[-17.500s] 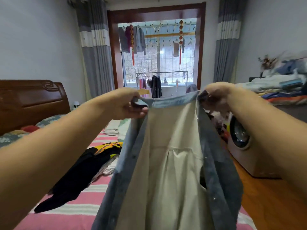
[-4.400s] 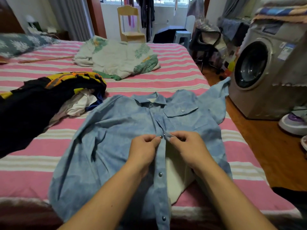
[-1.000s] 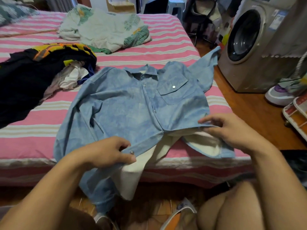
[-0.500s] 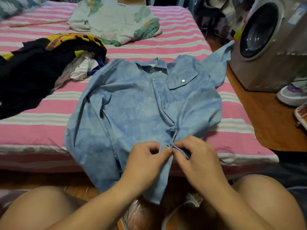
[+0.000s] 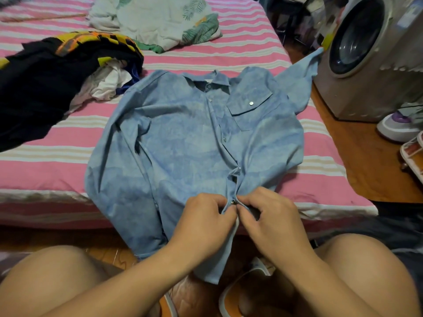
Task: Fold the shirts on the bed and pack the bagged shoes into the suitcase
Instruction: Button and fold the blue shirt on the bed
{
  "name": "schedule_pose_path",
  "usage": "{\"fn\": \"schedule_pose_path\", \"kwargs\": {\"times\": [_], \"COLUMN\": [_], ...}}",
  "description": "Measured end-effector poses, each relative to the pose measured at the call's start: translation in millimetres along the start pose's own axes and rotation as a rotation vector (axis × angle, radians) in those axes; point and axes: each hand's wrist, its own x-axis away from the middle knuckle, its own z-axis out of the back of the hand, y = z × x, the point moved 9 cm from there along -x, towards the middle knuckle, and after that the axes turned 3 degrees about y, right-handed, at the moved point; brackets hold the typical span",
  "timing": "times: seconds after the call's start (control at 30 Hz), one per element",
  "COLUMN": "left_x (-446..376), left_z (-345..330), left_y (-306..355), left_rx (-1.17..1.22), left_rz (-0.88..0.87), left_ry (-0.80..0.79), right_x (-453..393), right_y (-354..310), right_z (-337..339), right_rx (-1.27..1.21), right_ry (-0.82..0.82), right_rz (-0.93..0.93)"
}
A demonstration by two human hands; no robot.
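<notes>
Left hand (image 5: 206, 217) and right hand (image 5: 269, 216): fingers curled, thumb tips meeting, each pinching one front edge of the blue shirt (image 5: 183, 143) at a metal snap (image 5: 233, 202) near the hem. Both edges drawn together at that snap. Shirt laid front-up on the pink striped bed (image 5: 57, 170), collar away from the person, hem hanging over the near bed edge toward the knees. Upper snaps closed along the placket; chest pocket (image 5: 249, 110) with its own snap on the right. Right sleeve lifted past the bed edge toward the washing machine (image 5: 366, 53). Black and yellow clothes (image 5: 45, 76) piled to the left of the shirt, touching its shoulder area. White leaf-print garment (image 5: 160, 19) farther back on the bed. Shoes (image 5: 398, 124) on the wooden floor beside the washing machine.
</notes>
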Motion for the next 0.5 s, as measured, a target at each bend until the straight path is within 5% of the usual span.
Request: {"fn": "schedule_pose_path", "kwargs": {"times": [0.5], "left_x": [0.2], "left_z": [-5.8], "left_y": [5.4], "left_rx": [-0.053], "left_rz": [-0.045], "left_ry": [-0.075], "right_x": [6.8], "right_y": [-7.0], "right_z": [0.4], "right_rx": [0.009], "right_ry": [0.007], "right_rz": [0.054]}}
